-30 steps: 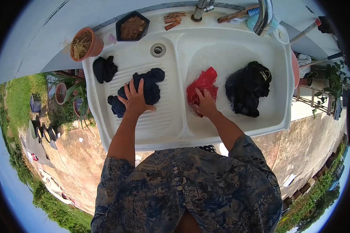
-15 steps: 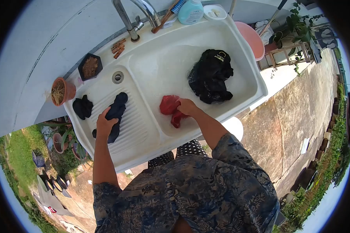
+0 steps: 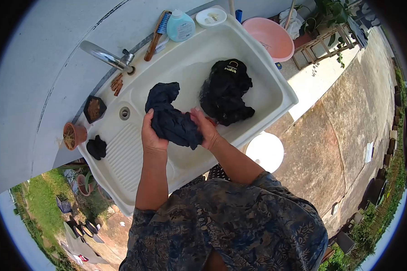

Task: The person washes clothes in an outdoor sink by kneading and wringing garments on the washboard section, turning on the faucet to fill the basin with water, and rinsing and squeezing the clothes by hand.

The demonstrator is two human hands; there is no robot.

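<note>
A bunched dark navy cloth (image 3: 169,115) is held up over the sink, near the divider between the ribbed side and the basin. My left hand (image 3: 153,132) grips its left edge, the thumb on top. At the cloth's right end is my right hand (image 3: 205,129), pressed against the fabric, its fingers partly behind it. A sliver of red cloth (image 3: 211,120) shows beside my right hand; the rest is hidden. To the right, a wet black garment (image 3: 227,92) with a small yellowish print lies in the basin. A small black cloth (image 3: 96,147) rests at the left end of the sink.
The white sink (image 3: 282,97) has a ribbed washboard (image 3: 124,151) and a drain (image 3: 124,113). Along its back edge stand a faucet (image 3: 106,56), a brush (image 3: 157,36), a blue bottle (image 3: 181,27) and a soap dish (image 3: 211,17). A pink basin (image 3: 269,39) is beyond the right corner.
The navy cloth has been lifted off the washboard and carried right. My right hand has let go of the red cloth and come to the navy one. The view has shifted.
</note>
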